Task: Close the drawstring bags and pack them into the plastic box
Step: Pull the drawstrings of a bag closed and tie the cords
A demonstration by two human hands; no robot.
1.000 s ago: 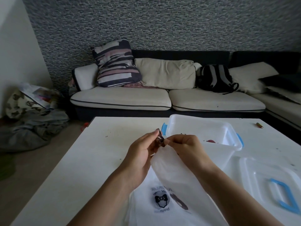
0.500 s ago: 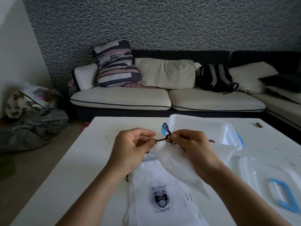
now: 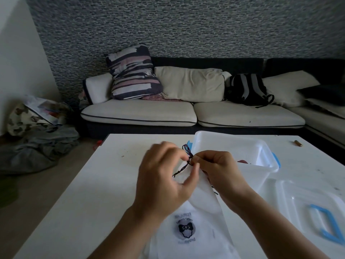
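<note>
Drawstring bag [image 3: 203, 195] | mouth points away, gathered | both hands pinch cord [image 3: 183, 166]

Two hands work above one white counter [image 3: 78, 193]: a left hand [image 3: 164, 182] and a right hand [image 3: 222, 172]. At least two drawstring bags show, one held bag [image 3: 203, 195] with one dark cord [image 3: 186, 161] and one printed bag [image 3: 186, 232] lying flat. One plastic box [image 3: 233, 146], one lid [image 3: 306, 204], one sofa [image 3: 186, 113], one striped cushion [image 3: 132, 73], one backpack [image 3: 246, 88]
</note>
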